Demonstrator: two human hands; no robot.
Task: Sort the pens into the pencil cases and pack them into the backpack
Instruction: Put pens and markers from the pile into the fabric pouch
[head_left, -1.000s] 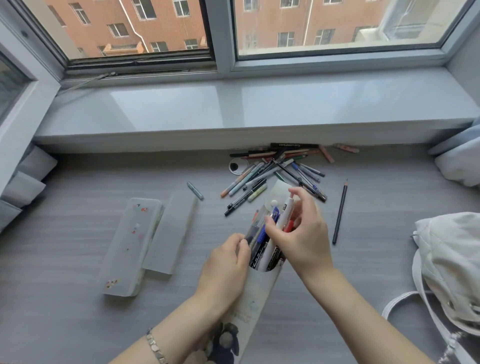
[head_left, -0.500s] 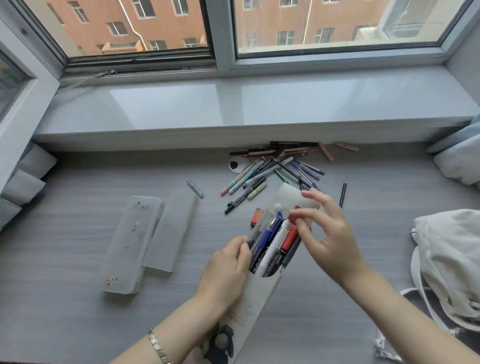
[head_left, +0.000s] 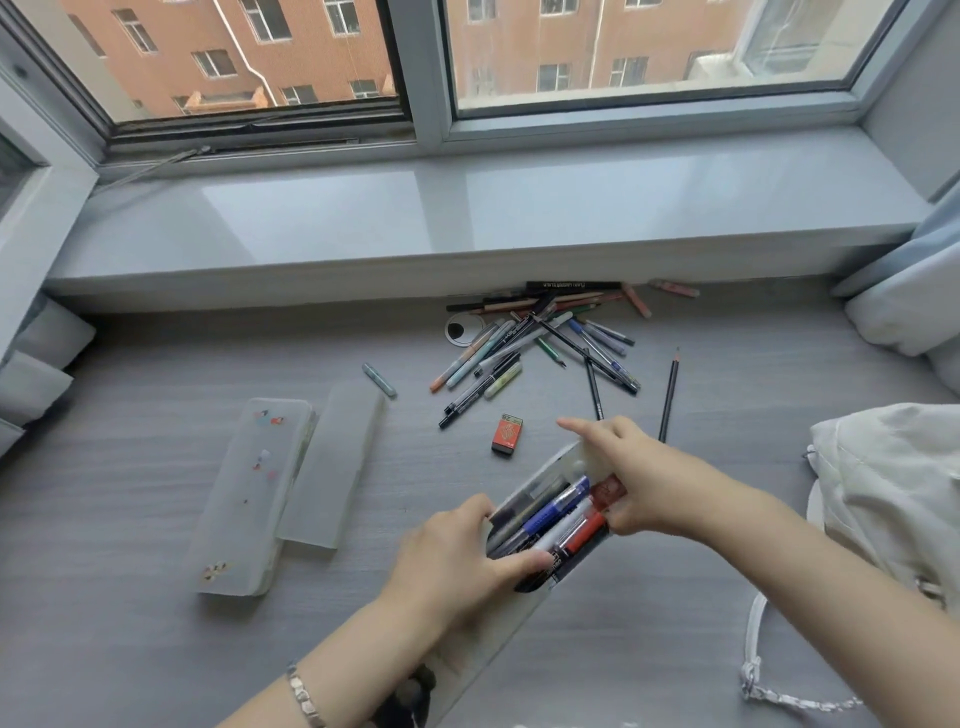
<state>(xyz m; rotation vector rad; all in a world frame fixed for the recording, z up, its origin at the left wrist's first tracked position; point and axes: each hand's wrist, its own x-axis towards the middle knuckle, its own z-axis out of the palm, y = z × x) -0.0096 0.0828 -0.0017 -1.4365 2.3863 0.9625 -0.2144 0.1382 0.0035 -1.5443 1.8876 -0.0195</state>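
A pale soft pencil case (head_left: 498, 639) lies slanted in front of me, its open mouth packed with several pens (head_left: 558, 514), blue, red and black. My left hand (head_left: 457, 561) grips the case's mouth, thumb across the pens. My right hand (head_left: 631, 478) holds the far flap of the case beside the pens, forefinger stretched out. A frosted hard pencil case (head_left: 249, 493) lies open at the left with its lid (head_left: 332, 462) beside it. A heap of loose pens (head_left: 540, 343) lies below the sill. The white backpack (head_left: 893, 483) is at the right.
An orange eraser (head_left: 507, 435) lies just beyond the soft case. A single black pencil (head_left: 669, 395) and a short grey-blue pen (head_left: 379, 380) lie apart from the heap. The window sill (head_left: 467, 218) bounds the far side. White cushions (head_left: 904, 312) sit at the right.
My right hand has let go of the white pen and come down onto the case's far flap. The case has tipped lower, and the eraser behind it now shows.
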